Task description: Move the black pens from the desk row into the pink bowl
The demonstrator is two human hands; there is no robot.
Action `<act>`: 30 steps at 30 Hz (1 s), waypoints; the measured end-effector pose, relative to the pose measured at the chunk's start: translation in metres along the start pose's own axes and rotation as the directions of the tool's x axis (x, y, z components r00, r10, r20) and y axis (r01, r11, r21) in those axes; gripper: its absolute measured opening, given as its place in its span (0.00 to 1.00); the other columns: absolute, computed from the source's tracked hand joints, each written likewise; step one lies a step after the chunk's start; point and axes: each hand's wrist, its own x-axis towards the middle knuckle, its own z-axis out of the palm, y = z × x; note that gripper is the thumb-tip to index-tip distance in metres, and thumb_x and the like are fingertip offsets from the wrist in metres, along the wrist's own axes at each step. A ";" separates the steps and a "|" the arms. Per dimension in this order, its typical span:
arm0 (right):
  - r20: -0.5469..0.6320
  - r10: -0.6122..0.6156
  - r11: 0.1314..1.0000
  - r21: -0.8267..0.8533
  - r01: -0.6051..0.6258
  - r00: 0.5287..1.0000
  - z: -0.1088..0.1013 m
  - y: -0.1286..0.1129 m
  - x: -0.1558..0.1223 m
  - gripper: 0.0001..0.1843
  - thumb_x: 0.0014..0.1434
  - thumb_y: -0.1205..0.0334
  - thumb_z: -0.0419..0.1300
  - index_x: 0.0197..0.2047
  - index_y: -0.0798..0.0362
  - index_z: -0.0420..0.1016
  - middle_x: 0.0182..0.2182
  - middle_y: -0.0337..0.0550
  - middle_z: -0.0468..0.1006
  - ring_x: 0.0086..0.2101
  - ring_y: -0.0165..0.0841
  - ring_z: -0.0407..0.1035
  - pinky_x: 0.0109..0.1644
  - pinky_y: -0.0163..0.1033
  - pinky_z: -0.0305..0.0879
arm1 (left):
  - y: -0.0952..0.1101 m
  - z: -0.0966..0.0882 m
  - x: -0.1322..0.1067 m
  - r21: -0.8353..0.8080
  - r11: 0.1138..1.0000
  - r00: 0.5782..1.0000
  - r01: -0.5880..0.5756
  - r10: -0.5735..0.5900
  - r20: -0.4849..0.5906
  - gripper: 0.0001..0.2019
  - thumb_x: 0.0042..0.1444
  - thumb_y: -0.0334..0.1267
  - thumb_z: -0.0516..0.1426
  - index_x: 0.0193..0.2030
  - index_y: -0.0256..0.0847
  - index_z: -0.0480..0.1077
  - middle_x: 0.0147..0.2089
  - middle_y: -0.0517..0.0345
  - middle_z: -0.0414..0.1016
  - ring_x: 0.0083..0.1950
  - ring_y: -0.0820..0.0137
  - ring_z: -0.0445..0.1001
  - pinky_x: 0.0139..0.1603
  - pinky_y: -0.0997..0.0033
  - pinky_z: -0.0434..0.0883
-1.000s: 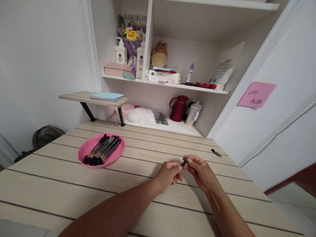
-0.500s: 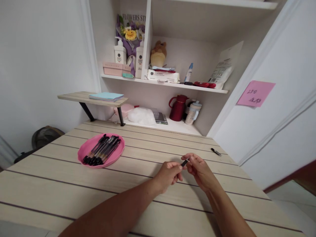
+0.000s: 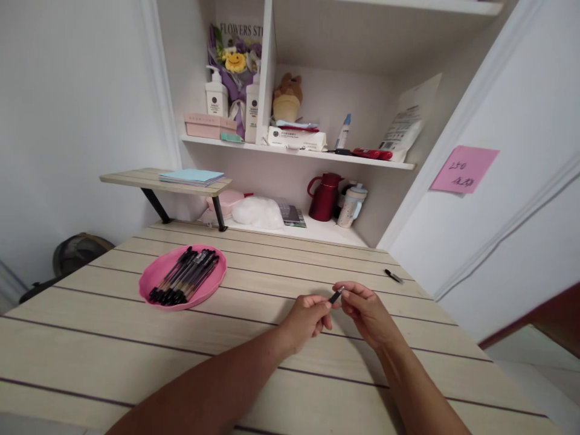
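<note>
My left hand (image 3: 306,321) is closed around a pen, its black grip section (image 3: 335,296) poking out past the thumb and forefinger. A small silvery tip ends the pen. At that tip, the thumb and forefinger of my right hand (image 3: 365,311) are pinched together. Most of the pen's barrel is hidden inside my left hand. Both hands are just above the wooden table. Farther off to the right lies a short black and clear piece (image 3: 393,276), perhaps a pen cap. On the left, a pink tray (image 3: 149,278) holds a heap of black pens (image 3: 186,278).
A small raised shelf (image 3: 118,179) with blue paper (image 3: 193,176) stands at the table's back left. Behind the table, a white cabinet holds a red jug (image 3: 324,198), a pale bottle (image 3: 352,206) and a white fluffy item (image 3: 257,213). A pink note (image 3: 465,169) sticks to the right wall.
The view has shifted slightly. The silvery pen tip shows more plainly now at my right fingertips; both hands stay close together around the pen.
</note>
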 end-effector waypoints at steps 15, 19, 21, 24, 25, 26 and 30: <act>0.053 -0.041 0.987 -0.155 0.049 0.998 -0.007 0.003 0.019 0.19 0.49 0.46 0.59 0.38 0.53 0.72 0.31 0.44 0.75 0.22 0.27 0.61 0.24 0.33 0.53 | -0.001 -0.004 0.002 -0.053 0.998 0.999 0.018 -0.021 -0.048 0.18 0.50 0.46 0.52 0.42 0.33 0.68 0.19 0.64 0.65 0.13 0.82 0.52 0.15 0.78 0.43; -0.171 -0.234 0.515 -0.857 -0.027 0.957 -0.053 -0.003 0.064 0.17 0.53 0.47 0.52 0.37 0.51 0.72 0.33 0.46 0.76 0.33 0.37 0.68 0.34 0.40 0.60 | -0.001 -0.004 0.004 -0.102 0.994 0.997 0.034 -0.041 -0.067 0.18 0.50 0.46 0.52 0.42 0.34 0.68 0.18 0.65 0.64 0.12 0.83 0.52 0.14 0.78 0.44; -0.237 -0.275 0.351 -0.927 -0.133 0.932 -0.086 -0.006 0.085 0.14 0.53 0.56 0.54 0.40 0.54 0.71 0.40 0.55 0.75 0.42 0.45 0.66 0.41 0.45 0.58 | -0.001 -0.004 0.004 -0.113 0.993 0.997 0.033 -0.040 -0.063 0.18 0.50 0.46 0.52 0.42 0.34 0.68 0.19 0.65 0.64 0.13 0.83 0.53 0.14 0.78 0.45; -0.308 -0.247 0.034 -0.950 -0.309 0.919 -0.128 -0.009 0.103 0.14 0.52 0.66 0.51 0.42 0.59 0.71 0.43 0.63 0.73 0.46 0.50 0.64 0.42 0.49 0.58 | -0.002 -0.004 0.005 -0.120 0.992 0.997 0.044 -0.051 -0.060 0.19 0.50 0.46 0.53 0.42 0.33 0.68 0.19 0.65 0.64 0.13 0.83 0.53 0.14 0.78 0.45; -0.328 -0.239 0.007 -0.942 -0.336 0.914 -0.139 -0.010 0.106 0.14 0.52 0.68 0.51 0.41 0.60 0.71 0.42 0.65 0.73 0.45 0.52 0.64 0.41 0.50 0.58 | -0.002 -0.004 0.005 -0.122 0.991 0.997 0.049 -0.057 -0.061 0.19 0.50 0.46 0.53 0.42 0.33 0.68 0.19 0.65 0.64 0.13 0.83 0.53 0.14 0.78 0.45; -0.342 -0.228 -0.003 -0.936 -0.351 0.912 -0.147 -0.009 0.107 0.14 0.51 0.70 0.50 0.39 0.62 0.71 0.40 0.67 0.73 0.44 0.53 0.66 0.40 0.51 0.59 | -0.002 -0.004 0.006 -0.125 0.991 0.996 0.056 -0.064 -0.063 0.19 0.49 0.46 0.53 0.41 0.33 0.68 0.19 0.65 0.64 0.13 0.83 0.53 0.14 0.78 0.45; -0.320 -0.206 -0.017 -0.944 -0.330 0.925 -0.157 -0.005 0.108 0.12 0.49 0.72 0.50 0.34 0.61 0.73 0.36 0.65 0.75 0.40 0.53 0.68 0.39 0.51 0.59 | -0.002 -0.005 0.006 -0.154 0.985 0.994 0.073 -0.085 -0.072 0.18 0.49 0.46 0.53 0.40 0.33 0.68 0.19 0.65 0.64 0.13 0.83 0.53 0.14 0.78 0.44</act>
